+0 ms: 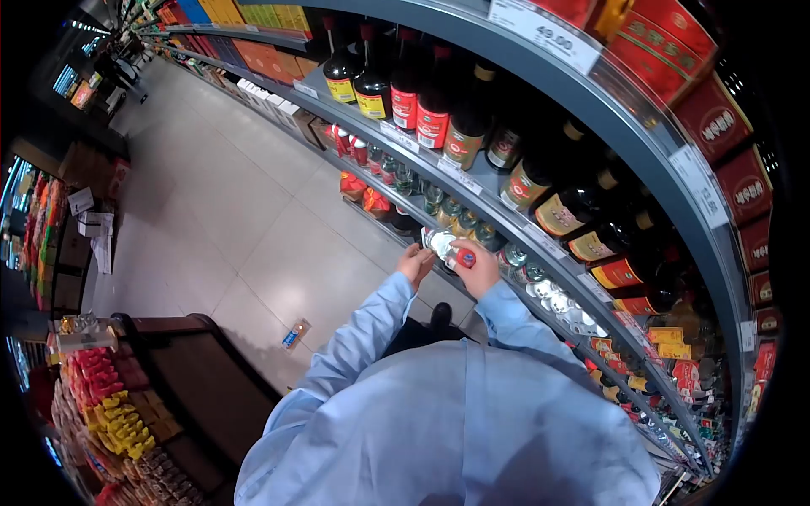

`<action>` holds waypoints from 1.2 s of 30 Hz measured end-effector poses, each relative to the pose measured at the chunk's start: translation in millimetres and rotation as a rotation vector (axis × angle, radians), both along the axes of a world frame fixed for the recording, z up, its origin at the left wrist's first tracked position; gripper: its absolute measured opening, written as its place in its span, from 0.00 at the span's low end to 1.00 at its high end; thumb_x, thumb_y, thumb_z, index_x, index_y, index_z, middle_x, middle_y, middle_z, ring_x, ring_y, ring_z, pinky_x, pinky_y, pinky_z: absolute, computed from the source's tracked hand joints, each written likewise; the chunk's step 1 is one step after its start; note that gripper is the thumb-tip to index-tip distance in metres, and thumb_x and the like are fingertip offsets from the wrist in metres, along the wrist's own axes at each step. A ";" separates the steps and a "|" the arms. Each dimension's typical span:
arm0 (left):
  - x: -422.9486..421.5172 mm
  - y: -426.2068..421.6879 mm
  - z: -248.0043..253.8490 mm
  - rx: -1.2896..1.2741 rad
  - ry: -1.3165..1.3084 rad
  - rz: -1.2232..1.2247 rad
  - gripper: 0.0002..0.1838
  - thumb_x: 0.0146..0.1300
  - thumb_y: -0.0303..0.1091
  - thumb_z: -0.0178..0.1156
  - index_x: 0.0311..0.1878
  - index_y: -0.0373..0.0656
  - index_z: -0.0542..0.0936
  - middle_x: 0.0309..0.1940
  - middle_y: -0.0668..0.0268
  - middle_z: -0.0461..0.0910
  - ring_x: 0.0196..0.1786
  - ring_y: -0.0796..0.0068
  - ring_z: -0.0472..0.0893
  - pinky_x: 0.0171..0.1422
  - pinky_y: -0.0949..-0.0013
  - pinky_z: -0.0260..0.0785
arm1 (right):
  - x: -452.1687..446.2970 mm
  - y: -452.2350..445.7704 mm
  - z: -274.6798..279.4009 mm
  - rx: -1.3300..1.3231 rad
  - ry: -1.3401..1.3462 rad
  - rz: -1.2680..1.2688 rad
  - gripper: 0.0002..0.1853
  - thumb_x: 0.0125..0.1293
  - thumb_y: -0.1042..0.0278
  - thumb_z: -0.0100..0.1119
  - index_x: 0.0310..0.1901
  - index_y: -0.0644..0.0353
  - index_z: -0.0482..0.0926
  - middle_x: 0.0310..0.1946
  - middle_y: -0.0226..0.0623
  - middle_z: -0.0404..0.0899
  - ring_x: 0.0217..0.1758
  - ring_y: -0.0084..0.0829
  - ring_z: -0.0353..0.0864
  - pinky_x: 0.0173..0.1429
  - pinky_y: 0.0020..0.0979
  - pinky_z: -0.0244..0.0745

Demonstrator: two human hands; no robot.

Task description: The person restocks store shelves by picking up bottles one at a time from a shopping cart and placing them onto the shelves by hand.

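Note:
A small clear bottle with a pale label (440,243) and a red cap lies tilted between my two hands, in front of the lower shelf. My right hand (481,270) is closed around its neck end, by the red cap. At the bottle's other end, my left hand (415,265) has its fingers closed against the base. Similar short bottles with clear and amber contents (464,221) stand on the shelf just behind. Dark bottles with red labels (432,121) line the shelf above.
Grey shelving (472,202) with price tags curves along the right side. Boxed red packages (666,42) fill the top shelf. A tiled floor (228,194) runs along the left, with a small sticker (295,334) on it. Snack displays (122,422) and a dark wooden stand (198,363) are at lower left.

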State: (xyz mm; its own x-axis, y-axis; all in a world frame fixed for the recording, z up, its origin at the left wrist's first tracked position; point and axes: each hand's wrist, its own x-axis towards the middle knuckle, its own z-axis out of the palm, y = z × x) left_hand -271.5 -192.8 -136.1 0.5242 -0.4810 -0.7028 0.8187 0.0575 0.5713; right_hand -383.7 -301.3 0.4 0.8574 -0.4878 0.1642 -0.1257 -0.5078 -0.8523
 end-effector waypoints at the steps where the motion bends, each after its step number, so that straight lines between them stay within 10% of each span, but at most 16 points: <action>1: 10.0 -0.9 -7.1 -0.144 0.058 0.062 0.21 0.60 0.30 0.52 0.57 0.44 0.63 0.42 0.65 0.75 0.47 0.72 0.76 0.52 0.69 0.68 | 18.0 0.8 -7.1 0.020 0.034 0.009 0.16 0.48 0.73 0.63 0.42 0.60 0.76 0.41 0.44 0.77 0.45 0.42 0.77 0.49 0.32 0.71; 12: 120.1 -39.5 -65.8 -0.312 0.246 0.147 0.19 0.63 0.24 0.41 0.58 0.39 0.61 0.41 0.64 0.74 0.41 0.75 0.78 0.45 0.73 0.74 | 174.5 -3.3 -88.1 0.009 0.159 -0.175 0.15 0.48 0.75 0.61 0.41 0.60 0.76 0.38 0.44 0.78 0.42 0.39 0.79 0.46 0.30 0.72; 17: 161.6 -53.8 -70.8 -0.333 0.315 0.065 0.29 0.65 0.24 0.40 0.67 0.40 0.44 0.48 0.60 0.71 0.46 0.71 0.77 0.49 0.70 0.73 | 219.5 -14.1 -109.7 0.049 0.380 -0.316 0.16 0.48 0.71 0.62 0.42 0.57 0.76 0.36 0.44 0.78 0.41 0.39 0.78 0.47 0.33 0.70; 21: 180.8 -65.1 -93.9 -0.388 0.321 -0.069 0.26 0.64 0.23 0.40 0.65 0.39 0.49 0.50 0.57 0.70 0.47 0.67 0.77 0.51 0.68 0.73 | 226.6 -37.8 -176.5 -0.101 0.433 -0.391 0.21 0.55 0.53 0.57 0.45 0.61 0.74 0.42 0.48 0.76 0.47 0.46 0.74 0.51 0.37 0.67; 28: 188.6 -68.2 -110.0 -0.342 0.330 -0.140 0.26 0.63 0.22 0.41 0.65 0.42 0.53 0.55 0.62 0.65 0.49 0.76 0.75 0.50 0.76 0.70 | 250.5 -31.1 -171.5 0.119 0.424 -0.449 0.21 0.56 0.59 0.59 0.46 0.66 0.73 0.41 0.44 0.77 0.46 0.37 0.76 0.51 0.31 0.66; 36: 182.5 -66.5 -117.8 -0.283 0.289 -0.195 0.29 0.56 0.19 0.44 0.64 0.41 0.54 0.58 0.66 0.63 0.49 0.79 0.75 0.46 0.80 0.68 | 252.0 -52.4 -208.4 -0.247 0.713 -0.390 0.22 0.59 0.52 0.52 0.47 0.63 0.73 0.44 0.47 0.76 0.49 0.43 0.74 0.54 0.34 0.65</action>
